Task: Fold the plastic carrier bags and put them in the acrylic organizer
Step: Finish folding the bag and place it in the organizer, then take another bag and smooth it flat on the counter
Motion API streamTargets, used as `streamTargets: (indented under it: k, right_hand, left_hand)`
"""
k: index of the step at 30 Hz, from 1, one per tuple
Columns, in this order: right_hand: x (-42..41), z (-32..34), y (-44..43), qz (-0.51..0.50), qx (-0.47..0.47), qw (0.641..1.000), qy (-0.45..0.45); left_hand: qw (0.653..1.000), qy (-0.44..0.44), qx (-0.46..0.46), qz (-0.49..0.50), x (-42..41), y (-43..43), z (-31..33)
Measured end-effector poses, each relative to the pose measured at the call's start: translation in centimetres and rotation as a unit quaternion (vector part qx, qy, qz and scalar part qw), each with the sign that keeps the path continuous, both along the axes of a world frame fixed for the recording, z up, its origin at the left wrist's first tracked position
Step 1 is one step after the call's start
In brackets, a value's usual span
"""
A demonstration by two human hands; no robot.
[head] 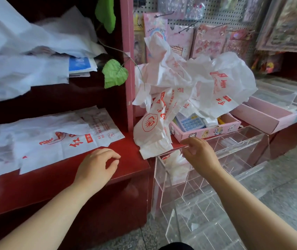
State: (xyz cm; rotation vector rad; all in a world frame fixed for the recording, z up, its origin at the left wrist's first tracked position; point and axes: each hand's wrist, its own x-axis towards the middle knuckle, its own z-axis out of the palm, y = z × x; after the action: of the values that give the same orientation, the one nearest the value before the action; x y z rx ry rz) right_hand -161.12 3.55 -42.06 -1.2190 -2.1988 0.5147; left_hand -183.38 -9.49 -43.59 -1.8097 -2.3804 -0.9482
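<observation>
- On the bench (129,156) my left hand (97,165) rests, fingers loosely curled, empty.
- My right hand (200,152) sits above the folded bag (176,165) in the acrylic organizer (238,139); whether its fingers pinch anything, I cannot tell.

Soft, even light, moderately bright, with no hard shadows; the left hand (97,165) casts only a faint smudge on the dark red bench (133,156). The recess above is dim. The white sheets (17,42) at upper left are smeared with blur, and the hanging packets (288,24) are soft. Pale glints trace the acrylic organizer (234,139) edges. Wide-angle distortion tilts the pink post (127,60).
</observation>
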Motion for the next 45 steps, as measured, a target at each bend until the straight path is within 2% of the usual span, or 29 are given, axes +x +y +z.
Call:
streamTargets:
  k: [2,6,10,11,16,20,21,23,25,26,28,30,33,35,38,41,43,45]
  right_hand:
    - [-1.6,0.4,-0.4,0.008,-0.011,1.000,0.008]
    - [-7.6,0.9,-1.7,0.076,0.005,0.996,-0.044]
    - [-16.1,0.7,-3.3,0.170,0.032,0.974,-0.144]
    - [-18.2,0.4,-3.5,0.184,0.040,0.969,-0.160]
    - [-27.8,-0.3,-4.8,0.178,0.109,0.962,-0.178]
    - [-33.2,-0.3,-4.4,0.145,0.212,0.930,-0.265]
    - [-33.9,-0.1,-4.1,0.125,0.249,0.931,-0.235]
    - [-34.4,0.7,-3.7,0.042,0.321,0.944,-0.070]
    - [-32.7,1.6,-3.8,0.019,0.287,0.950,0.118]
    - [-31.5,1.6,-4.0,0.028,0.268,0.947,0.173]
    - [-28.4,1.3,-5.0,0.052,0.269,0.943,0.191]
    - [-25.1,0.2,-6.1,0.076,0.307,0.936,0.152]
    - [-21.2,-2.1,-7.1,0.124,0.335,0.927,0.109]
    - [-19.5,-3.4,-7.2,0.160,0.330,0.927,0.081]
    - [-17.7,-5.0,-6.8,0.190,0.298,0.935,0.028]
    - [-17.0,-5.8,-6.7,0.194,0.285,0.939,-0.012]
    - [-16.9,-5.8,-6.9,0.186,0.291,0.938,-0.025]
    - [-16.8,-6.1,-6.9,0.172,0.308,0.935,-0.030]
  left_hand:
    - [0.999,0.017,-0.007,0.036,-2.0,-2.0,-0.1]
    - [0.989,0.044,-0.037,0.136,-6.9,-6.2,-1.1]
    - [0.965,0.086,-0.172,0.180,-10.9,-9.4,-2.7]
    - [0.963,0.090,-0.182,0.175,-11.4,-9.7,-3.0]
    - [0.967,0.090,-0.177,0.163,-12.6,-9.6,-4.4]
    - [0.978,0.085,-0.133,0.138,-13.2,-10.3,-5.5]
    - [0.978,0.092,-0.118,0.143,-13.2,-10.4,-5.5]
    - [0.978,0.094,-0.098,0.156,-13.2,-10.4,-5.3]
    - [0.983,0.086,-0.047,0.153,-13.2,-10.6,-5.2]
    - [0.987,0.074,-0.006,0.143,-13.1,-10.8,-5.3]
    - [0.983,0.004,0.119,0.140,-12.8,-11.3,-5.6]
    - [0.952,-0.093,0.240,0.163,-12.3,-12.1,-5.3]
    - [0.932,-0.142,0.277,0.185,-11.7,-13.3,-4.8]
    - [0.939,-0.162,0.225,0.205,-11.8,-13.9,-3.8]
    - [0.965,-0.147,0.085,0.199,-12.6,-14.6,-3.0]
    - [0.978,-0.048,-0.024,0.202,-13.2,-14.5,-2.7]
    - [0.982,0.033,-0.045,0.182,-13.2,-14.6,-2.4]
    - [0.984,0.127,-0.020,0.125,-13.7,-14.9,-2.8]
